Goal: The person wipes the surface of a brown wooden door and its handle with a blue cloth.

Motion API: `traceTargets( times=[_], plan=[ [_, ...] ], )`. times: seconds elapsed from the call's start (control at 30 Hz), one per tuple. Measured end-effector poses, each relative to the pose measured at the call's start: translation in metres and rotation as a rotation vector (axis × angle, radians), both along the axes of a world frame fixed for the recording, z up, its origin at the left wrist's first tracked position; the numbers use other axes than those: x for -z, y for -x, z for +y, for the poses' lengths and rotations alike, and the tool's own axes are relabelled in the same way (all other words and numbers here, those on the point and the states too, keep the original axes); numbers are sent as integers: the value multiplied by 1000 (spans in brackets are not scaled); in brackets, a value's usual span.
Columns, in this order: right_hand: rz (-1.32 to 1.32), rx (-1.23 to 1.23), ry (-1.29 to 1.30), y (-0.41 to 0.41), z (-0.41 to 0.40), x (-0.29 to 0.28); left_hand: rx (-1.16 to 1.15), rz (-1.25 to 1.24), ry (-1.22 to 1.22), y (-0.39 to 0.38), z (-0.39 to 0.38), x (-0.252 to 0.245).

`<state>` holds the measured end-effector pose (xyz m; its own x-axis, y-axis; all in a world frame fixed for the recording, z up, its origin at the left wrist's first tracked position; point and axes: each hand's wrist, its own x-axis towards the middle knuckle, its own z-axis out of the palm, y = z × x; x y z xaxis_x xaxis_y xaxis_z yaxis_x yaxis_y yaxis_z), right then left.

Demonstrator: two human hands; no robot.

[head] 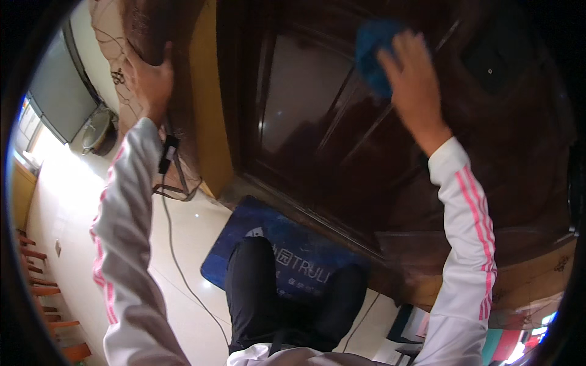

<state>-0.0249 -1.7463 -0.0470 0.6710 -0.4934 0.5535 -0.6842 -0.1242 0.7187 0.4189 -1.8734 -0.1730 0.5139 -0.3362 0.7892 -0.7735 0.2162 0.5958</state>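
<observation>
My right hand [414, 87] lies over a blue cloth [373, 50], which is against a glossy dark brown wooden panel [316, 87], seemingly a door. The hand and cloth are slightly blurred. At the upper left, my left hand [151, 84] has its thumb spread from the fingers. It is at a brown surface [146, 23] beside a patterned, wall-like covering; some fingertips are hard to make out. A yellowish wooden frame strip [206, 91] runs between that surface and the dark panel.
A blue mat [242, 228] bearing writing lies on the pale tiled floor [197, 256] under my knees. A black adapter [169, 153] with a trailing cable [171, 238] hangs by my left forearm. A metal basin [97, 132] and orange stools [43, 290] are at left; papers [414, 325] are at lower right.
</observation>
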Motion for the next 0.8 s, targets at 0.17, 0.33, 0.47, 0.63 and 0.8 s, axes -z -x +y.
traceTargets(
  times=[0.17, 0.33, 0.47, 0.63, 0.8],
  plan=[
    [-73, -157, 179, -43, -19, -67, 32, -21, 70, -11, 5, -1],
    [77, -117, -4, -37, -36, 18, 6, -68, 126, -5, 4, -6],
    [112, -81, -144, -40, -25, 55, -42, -81, 86, -2, 0, 0],
    [142, -32, -215, -29, -8, 52, -9, -121, 21, -11, 10, 0],
    [129, -69, -204, -53, -21, 52, -117, -191, 146, -21, -2, 5]
  ],
)
